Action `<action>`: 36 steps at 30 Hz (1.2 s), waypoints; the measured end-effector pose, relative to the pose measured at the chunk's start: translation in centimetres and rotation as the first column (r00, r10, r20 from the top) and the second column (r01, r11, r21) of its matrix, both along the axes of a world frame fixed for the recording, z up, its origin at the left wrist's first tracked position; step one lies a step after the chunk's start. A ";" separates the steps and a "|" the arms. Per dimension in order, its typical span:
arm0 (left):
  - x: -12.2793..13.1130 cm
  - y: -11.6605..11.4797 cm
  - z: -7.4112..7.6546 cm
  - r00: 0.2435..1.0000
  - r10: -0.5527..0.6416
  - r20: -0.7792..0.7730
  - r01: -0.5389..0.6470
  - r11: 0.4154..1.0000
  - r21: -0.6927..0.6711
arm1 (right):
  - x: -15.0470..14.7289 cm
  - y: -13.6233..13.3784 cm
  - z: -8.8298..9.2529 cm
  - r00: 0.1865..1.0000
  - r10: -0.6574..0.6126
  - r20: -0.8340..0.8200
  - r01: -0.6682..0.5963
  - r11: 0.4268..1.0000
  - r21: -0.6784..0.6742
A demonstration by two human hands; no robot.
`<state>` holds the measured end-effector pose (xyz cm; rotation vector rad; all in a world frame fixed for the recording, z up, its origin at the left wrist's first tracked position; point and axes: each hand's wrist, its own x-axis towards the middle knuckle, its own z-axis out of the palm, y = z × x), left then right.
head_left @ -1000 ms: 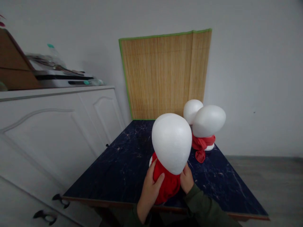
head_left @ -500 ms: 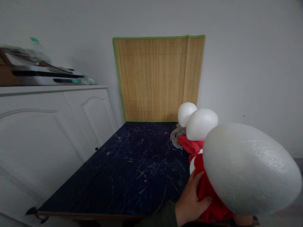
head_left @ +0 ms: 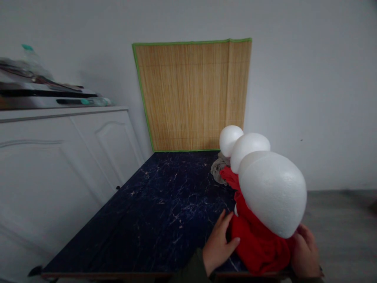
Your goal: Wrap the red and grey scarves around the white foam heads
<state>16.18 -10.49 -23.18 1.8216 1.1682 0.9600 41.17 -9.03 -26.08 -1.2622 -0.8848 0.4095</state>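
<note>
Closest to me on the right stands a large white foam head form, egg-shaped and tilted, with a red cloth bunched below and around its base. My left hand is at the cloth's left side, thumb and fingers apart, fingertips by its edge. At the right side, my right hand has its fingers curled on the cloth; the fingertips are partly hidden. Behind stand a second white foam head form with red fabric under it and a third foam head form above grey fabric.
A dark blue marbled tabletop spreads to the left. A bamboo mat with green edging hangs at the back wall. White cabinets line the left side, with a plastic bottle and other items on top.
The near foam head form has moved left and away from me, and its tilt has changed. My right hand has come into clear view at the cloth's right. My left hand has shifted left.
</note>
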 end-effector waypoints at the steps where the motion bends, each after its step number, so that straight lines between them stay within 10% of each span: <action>1: -1.1 0.0 -0.3 1.000 0.030 0.002 -0.030 0.999 -0.012 | -0.2 -0.7 0.2 0.997 -0.068 0.024 0.066 0.994 0.083; 4: -4.8 0.1 -1.2 0.993 0.110 0.050 -0.108 0.993 -0.045 | -2.2 -3.1 1.0 0.955 -0.167 0.246 0.061 0.920 0.388; 6: -7.1 0.0 -1.5 0.987 0.145 0.072 -0.140 0.988 -0.068 | -4.9 -4.4 2.0 0.832 -0.057 0.551 -0.250 0.850 0.464; 10: -9.4 -0.5 -1.3 0.980 0.188 0.063 -0.181 0.978 -0.100 | -13.2 -4.5 3.5 0.372 0.484 0.792 -0.757 0.652 -0.042; 15: -8.8 -1.5 -1.8 0.980 0.187 -0.073 -0.184 0.982 0.041 | -20.1 -2.3 2.2 0.454 0.818 0.353 -0.739 0.567 -0.363; 36: -8.4 -2.3 -0.8 0.964 0.139 -0.227 -0.113 0.986 0.120 | -19.7 -2.7 2.0 0.370 0.856 0.362 -0.764 0.502 -0.406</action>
